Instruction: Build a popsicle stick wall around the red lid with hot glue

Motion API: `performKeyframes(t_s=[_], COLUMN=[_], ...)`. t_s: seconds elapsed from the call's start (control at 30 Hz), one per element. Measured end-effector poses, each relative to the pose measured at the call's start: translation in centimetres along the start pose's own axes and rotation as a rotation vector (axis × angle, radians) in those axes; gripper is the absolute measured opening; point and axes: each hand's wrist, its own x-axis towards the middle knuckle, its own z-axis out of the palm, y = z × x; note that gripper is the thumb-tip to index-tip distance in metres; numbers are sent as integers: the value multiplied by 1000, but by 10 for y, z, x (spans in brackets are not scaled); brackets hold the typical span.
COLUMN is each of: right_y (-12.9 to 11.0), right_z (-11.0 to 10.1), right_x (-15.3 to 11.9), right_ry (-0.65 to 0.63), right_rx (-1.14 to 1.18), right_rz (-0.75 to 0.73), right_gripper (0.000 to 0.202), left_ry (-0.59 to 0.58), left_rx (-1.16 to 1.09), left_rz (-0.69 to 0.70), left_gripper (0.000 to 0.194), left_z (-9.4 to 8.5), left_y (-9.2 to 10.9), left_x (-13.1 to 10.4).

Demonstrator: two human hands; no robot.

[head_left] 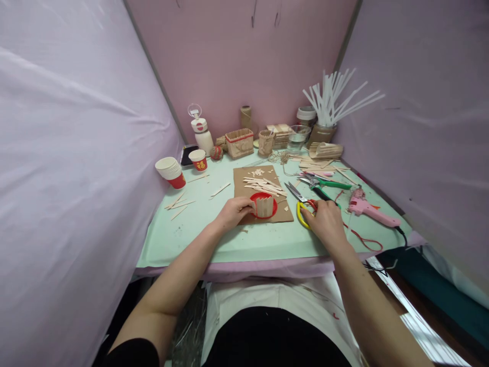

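Note:
My left hand (235,211) pinches the edge of a small red, round, cup-like piece (264,207) with pale wooden strips standing along its near side. The piece is at the front of a brown cardboard sheet (240,177). At the right, my right hand (327,220) has its fingers closed around the handles of a pair of scissors (301,213), one yellow and one red, with the blades pointing away to the back left. Cut wooden sticks (263,186) and small chips (258,172) lie on the cardboard behind the red piece.
Green-handled pruners (332,184) and a pink glue gun (370,210) with its cord lie to the right. Paper cups (170,171) stand left. Along the back are a white bottle (202,135), a woven-looking basket (240,143), a clear water bowl (298,138) and white glue sticks (330,99).

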Motion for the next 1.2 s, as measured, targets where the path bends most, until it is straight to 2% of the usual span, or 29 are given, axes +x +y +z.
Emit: performKeyframes(t_s=[0.23,0.37,0.57,0.87,1.2], right_y=[0,1,2,4,4], right_z=[1,2,3,6,11], right_x=[-1,-2,-1,-2,1], right_ry=[8,18,34,71,126], right_rx=[1,0,-5,22,69], right_rz=[2,-1,-16,-37,-2], right_gripper=[45,45,43,40,40], left_ry=[-18,14,-11,-18,16], left_rx=[10,34,31,6,-80], left_rz=[-6,-12,34,24,-23], left_gripper=[19,15,13,13,10], left_z=[-1,1,4,6,6], left_y=[1,0,-7,-16,-12], left_x=[4,3,4,7,6])
